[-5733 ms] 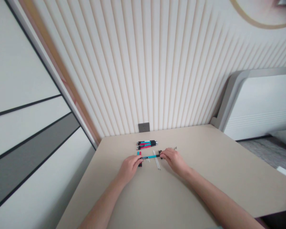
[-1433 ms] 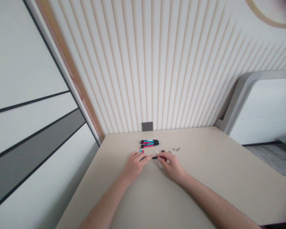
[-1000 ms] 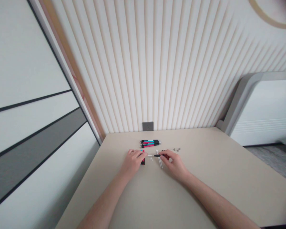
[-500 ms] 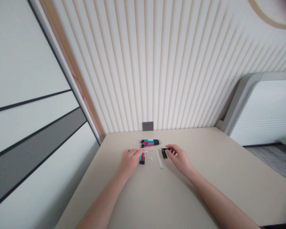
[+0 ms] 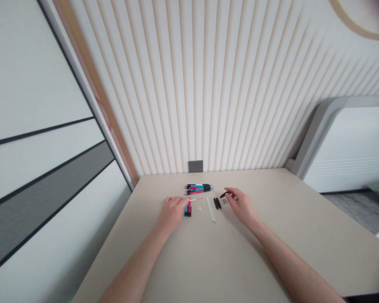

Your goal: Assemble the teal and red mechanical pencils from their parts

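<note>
My left hand point(image 5: 174, 210) is closed on a thin white refill point(image 5: 196, 199) that points right, above the blue and red pen barrels point(image 5: 189, 209). Between the thumb and fingers of my right hand point(image 5: 239, 203) is a black pen piece point(image 5: 224, 194). Two black grips point(image 5: 217, 203) lie to the left of that hand, with small springs point(image 5: 225, 201) beside them. Two white refills point(image 5: 210, 210) lie in the middle, and tiny white pieces point(image 5: 199, 208) lie left of them. Several assembled pens point(image 5: 198, 189) are stacked farther back.
The beige table point(image 5: 189, 261) meets a ribbed wall with a dark socket point(image 5: 196, 166). A white and grey cabinet point(image 5: 50, 210) stands at the left. A pale headboard point(image 5: 353, 143) is at the right.
My right hand has moved slightly right with the black piece, which now tilts away from the black grips. The small springs have come into view. My left hand has stayed nearly still.
</note>
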A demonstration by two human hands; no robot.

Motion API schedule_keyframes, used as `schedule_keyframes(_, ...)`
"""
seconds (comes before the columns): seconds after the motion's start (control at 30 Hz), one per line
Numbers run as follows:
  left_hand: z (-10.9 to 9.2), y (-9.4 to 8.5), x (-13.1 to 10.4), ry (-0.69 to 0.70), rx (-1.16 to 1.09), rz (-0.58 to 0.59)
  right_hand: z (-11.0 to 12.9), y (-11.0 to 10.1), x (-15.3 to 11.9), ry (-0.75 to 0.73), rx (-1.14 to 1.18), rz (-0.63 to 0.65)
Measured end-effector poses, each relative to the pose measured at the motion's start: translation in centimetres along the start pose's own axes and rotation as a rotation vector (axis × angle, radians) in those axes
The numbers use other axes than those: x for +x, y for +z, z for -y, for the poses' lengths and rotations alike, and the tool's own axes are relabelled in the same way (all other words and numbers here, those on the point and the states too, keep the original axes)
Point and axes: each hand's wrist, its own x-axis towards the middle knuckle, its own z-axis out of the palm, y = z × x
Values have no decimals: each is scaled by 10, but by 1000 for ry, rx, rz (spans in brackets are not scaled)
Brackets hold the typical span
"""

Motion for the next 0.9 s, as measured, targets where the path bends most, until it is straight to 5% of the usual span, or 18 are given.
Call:
schedule_keyframes(0.53,-1,-2,0,-29,29,47,2,1,-7,-60,-357,265)
schedule_keyframes(0.9,-1,-1,0,-16,10,36,8,-2,-9,-70,-426,314)
